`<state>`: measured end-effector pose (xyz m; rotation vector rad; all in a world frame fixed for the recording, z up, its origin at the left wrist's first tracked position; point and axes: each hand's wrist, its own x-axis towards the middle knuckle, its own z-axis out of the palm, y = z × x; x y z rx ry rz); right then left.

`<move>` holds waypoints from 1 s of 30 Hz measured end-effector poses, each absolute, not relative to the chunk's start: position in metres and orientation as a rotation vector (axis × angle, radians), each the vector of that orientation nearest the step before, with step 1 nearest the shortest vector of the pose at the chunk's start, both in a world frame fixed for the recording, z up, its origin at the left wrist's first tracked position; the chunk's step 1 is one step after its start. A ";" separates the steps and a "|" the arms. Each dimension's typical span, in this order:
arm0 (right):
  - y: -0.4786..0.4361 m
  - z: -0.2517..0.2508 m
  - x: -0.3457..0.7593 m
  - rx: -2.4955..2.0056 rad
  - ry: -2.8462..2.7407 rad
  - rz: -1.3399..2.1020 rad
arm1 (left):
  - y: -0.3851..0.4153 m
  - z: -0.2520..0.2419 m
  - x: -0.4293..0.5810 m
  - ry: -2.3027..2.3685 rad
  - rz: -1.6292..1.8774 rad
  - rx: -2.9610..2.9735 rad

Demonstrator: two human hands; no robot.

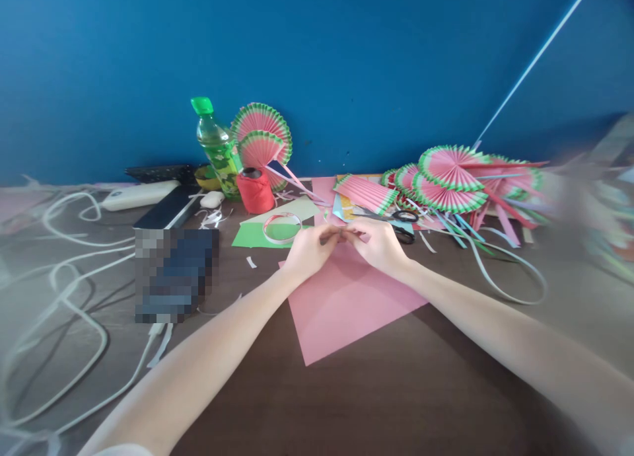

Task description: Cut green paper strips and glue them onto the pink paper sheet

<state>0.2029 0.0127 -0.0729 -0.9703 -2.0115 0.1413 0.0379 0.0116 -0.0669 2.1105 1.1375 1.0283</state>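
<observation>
The fingertips and thumbs block much of the far edge of the pink sheet [347, 310], so the exact grip is hard to make out. Coarse pixels cover a dark rectangular object [176, 277] on the left, and the far right of the tabletop [366, 403] is smeared with blur. Both forearms are cut off by the frame, the left one with a bit of pale sleeve at the near edge.

The arms reach in from the near left and near right, slanting inward until the hands meet over the sheet's far side, wrists low and fingers curled. The left hand [314, 250] and right hand [379, 244] are nearly closed, thumbs and fingertips pinched together, apparently on the sheet's far edge. The rest of the sheet lies on the tabletop, between the forearms. Just left of the left hand is a tape roll [280, 240] on green paper [250, 236]; scissors [396, 215] lie just beyond the right hand.
</observation>
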 end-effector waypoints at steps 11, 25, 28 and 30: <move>0.012 -0.072 0.202 -0.972 -2.010 0.164 | 0.009 -0.063 0.039 1.197 0.989 2.178; 0.012 -0.074 0.202 -0.917 -2.006 0.072 | 0.011 -0.065 0.038 1.155 1.038 2.105; 0.013 -0.074 0.203 -0.922 -2.020 0.076 | 0.012 -0.067 0.038 1.170 1.027 2.116; 0.013 -0.075 0.203 -0.936 -2.031 0.070 | 0.012 -0.068 0.038 1.185 1.012 2.131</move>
